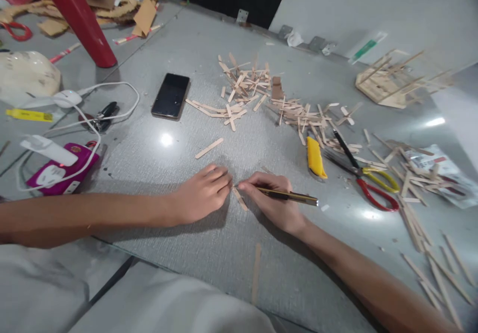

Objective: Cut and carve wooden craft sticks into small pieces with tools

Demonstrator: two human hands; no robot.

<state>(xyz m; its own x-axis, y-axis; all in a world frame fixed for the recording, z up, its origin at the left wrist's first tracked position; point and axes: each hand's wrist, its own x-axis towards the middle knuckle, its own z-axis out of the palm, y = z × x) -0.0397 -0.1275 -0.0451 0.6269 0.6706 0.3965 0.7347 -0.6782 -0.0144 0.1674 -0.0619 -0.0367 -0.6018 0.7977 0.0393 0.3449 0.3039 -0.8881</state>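
My right hand [274,198] is closed in a writing grip around a slim black-and-gold pencil [295,195], whose tip points left at a short wooden craft stick [241,200]. This stick lies tilted on the grey table between both hands. Curled fingers of my left hand [207,191] press down at the stick's upper end, hiding part of it. Beyond my left hand lies a single craft stick [209,148]. Another stick [256,273] lies near the table's front edge.
Loose craft sticks [242,81] are heaped at the back. To the right lie a yellow cutter [315,158], red-and-yellow-handled scissors [377,193] and a plastic packet [444,171]. A stick-built frame [388,86] stands behind. Leftward are a phone [171,95], cables and a purple power strip [63,171].
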